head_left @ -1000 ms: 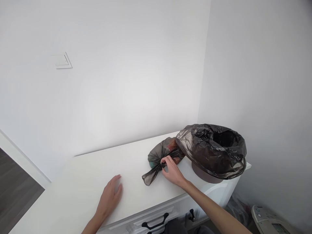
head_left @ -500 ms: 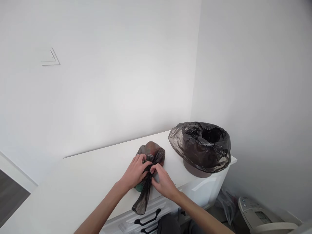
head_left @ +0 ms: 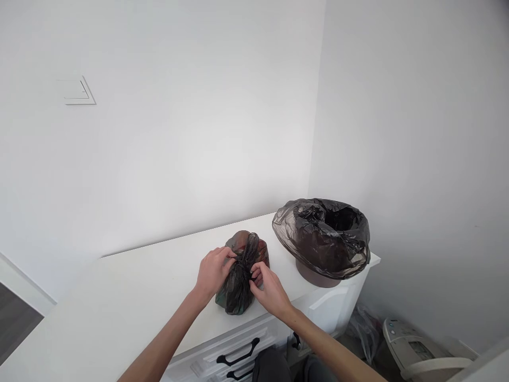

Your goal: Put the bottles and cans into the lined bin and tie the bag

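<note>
A filled black plastic bag (head_left: 237, 297) sits on the white cabinet top, its neck gathered into a knot in the middle. Through the thin film, reddish and green contents show faintly. My left hand (head_left: 214, 268) pinches the gathered plastic from the left side of the knot. On the other side, my right hand (head_left: 269, 287) has thumb and fingers closed on the plastic at the knot's right. One twisted end of the bag stands up behind the knot. To the right is a brown bin (head_left: 318, 277), lined with another black bag (head_left: 324, 241) folded over its rim.
The white cabinet (head_left: 159, 281) has drawers with black handles (head_left: 238, 353) at its front. A wall switch (head_left: 79, 91) is at upper left. Low on the right are a beige appliance (head_left: 413, 345) and a clear plastic bag (head_left: 363, 331). Walls close off the back and right.
The loose bag tail that hung over the cabinet's front edge no longer hangs there; an end now stands up behind the knot. My hands have moved slightly apart, and the view has shifted slightly.
</note>
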